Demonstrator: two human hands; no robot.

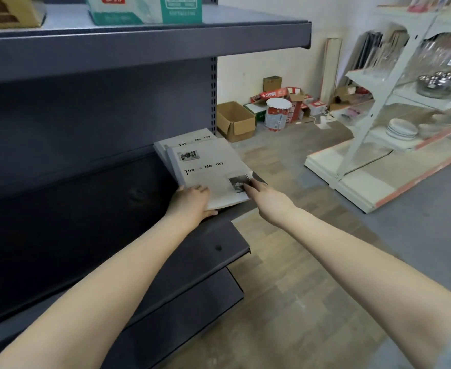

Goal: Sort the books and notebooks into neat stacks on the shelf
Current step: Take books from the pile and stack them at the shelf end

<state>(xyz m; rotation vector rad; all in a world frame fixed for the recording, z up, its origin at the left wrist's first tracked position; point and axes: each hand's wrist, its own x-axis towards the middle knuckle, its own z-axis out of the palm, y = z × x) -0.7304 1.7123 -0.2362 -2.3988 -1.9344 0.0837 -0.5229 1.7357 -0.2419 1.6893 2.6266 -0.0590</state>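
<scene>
A grey notebook (211, 171) titled "Time & Memory" lies on top of a small stack at the right end of the dark grey shelf (128, 209). Another copy of the same notebook (189, 139) sticks out behind it, shifted toward the back. My left hand (192, 202) rests flat on the near left corner of the top notebook, thumb along its front edge. My right hand (265, 197) reaches in from the right, its straight fingers touching the notebook's near right corner by the small photo.
An upper shelf (144, 41) overhangs with cartons on it. Lower shelves (213, 251) jut out below. On the floor to the right stand an open cardboard box (235, 121), a red and white bucket (277, 114) and a white rack (394, 102) of dishes.
</scene>
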